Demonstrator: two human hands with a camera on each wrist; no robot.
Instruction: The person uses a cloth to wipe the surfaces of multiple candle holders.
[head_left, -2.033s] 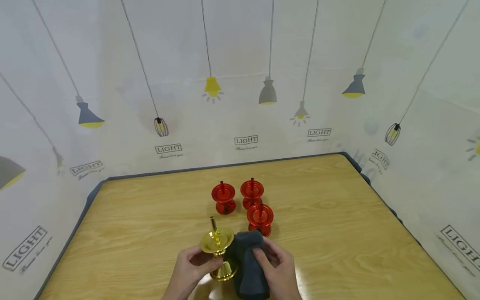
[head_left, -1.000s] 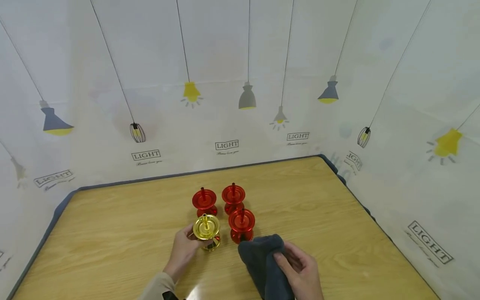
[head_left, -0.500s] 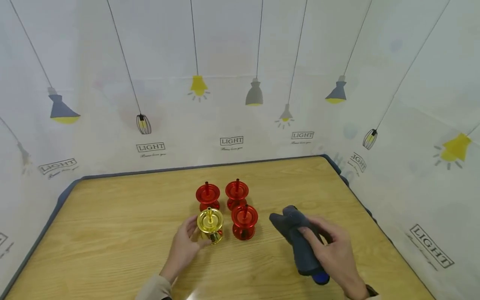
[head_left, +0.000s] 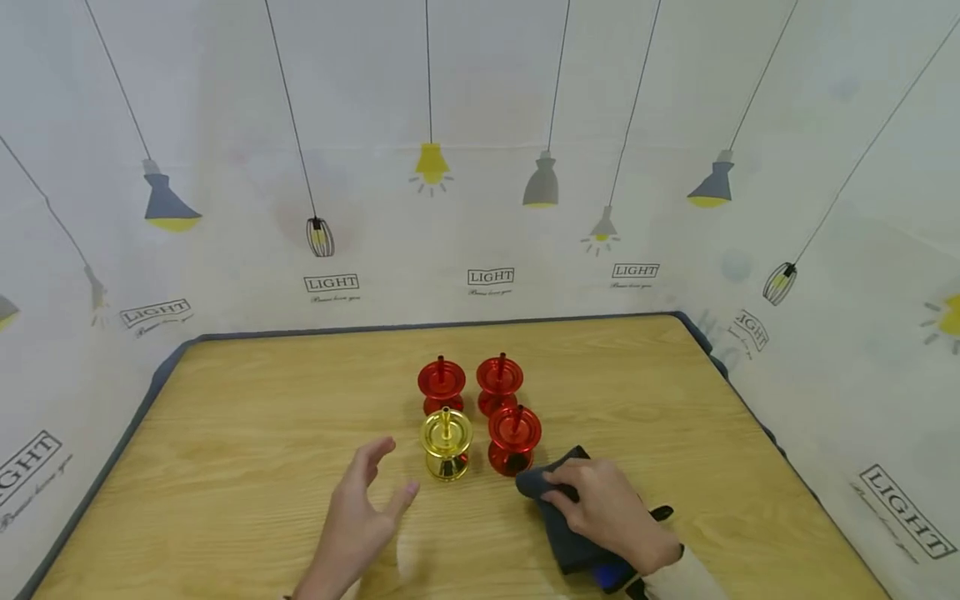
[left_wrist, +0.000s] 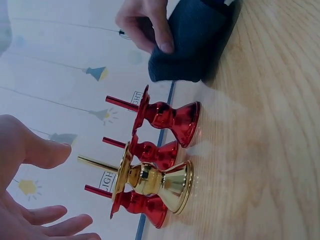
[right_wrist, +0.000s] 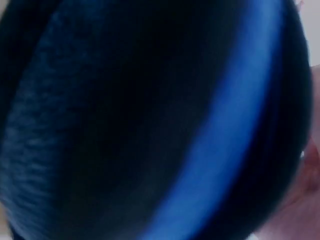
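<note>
A gold candle holder [head_left: 447, 456] with a dished top and a thin upright tube stands on the wooden table. My left hand [head_left: 358, 510] is just to its left, thumb and fingers spread apart and touching nothing. To the right, my right hand [head_left: 606, 505] pinches a folded dark blue cloth [head_left: 567, 542] between thumb and fingers, low over the table. Blue shows on part of the cloth [right_wrist: 220, 135], which fills most of the right wrist view. In the left wrist view, the gold candle holder [left_wrist: 172, 187] stands upright, apart from my left thumb [left_wrist: 47, 154].
Three red candle holders stand close by: one red holder [head_left: 515, 437] right of the gold one, another red holder [head_left: 441, 382] behind it, a third red holder [head_left: 500, 379] at back right. A printed curtain [head_left: 405, 242] borders the tabletop [head_left: 285, 400].
My left hand has set the gold candle holder down in front of the red ones, let go and drawn back left. My right hand carried the cloth rightward and lowered it to the table.
</note>
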